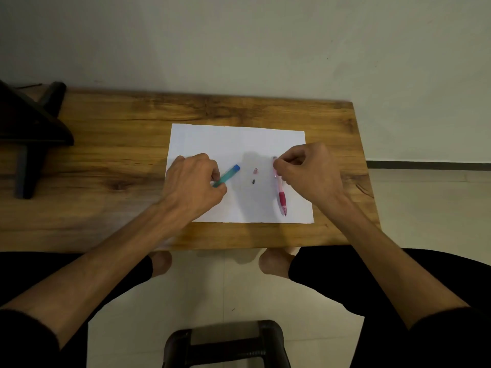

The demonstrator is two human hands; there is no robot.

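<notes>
A white sheet of paper (239, 139) lies on a low wooden table (119, 134). My left hand (194, 181) pinches the near end of a teal pen barrel with a blue cap (229, 174), which points up and to the right. My right hand (308, 171) pinches the far end of a pink pen (281, 195) whose tip points toward me. Between the hands, two tiny parts rest on the paper: a small pink piece (255, 171) and a small black piece (253, 181).
A dark stand with a leg (29, 144) occupies the table's left end. The table's right edge (364, 166) drops to a tiled floor. My knees and feet sit under the near edge, and a dark stool (225, 343) is below.
</notes>
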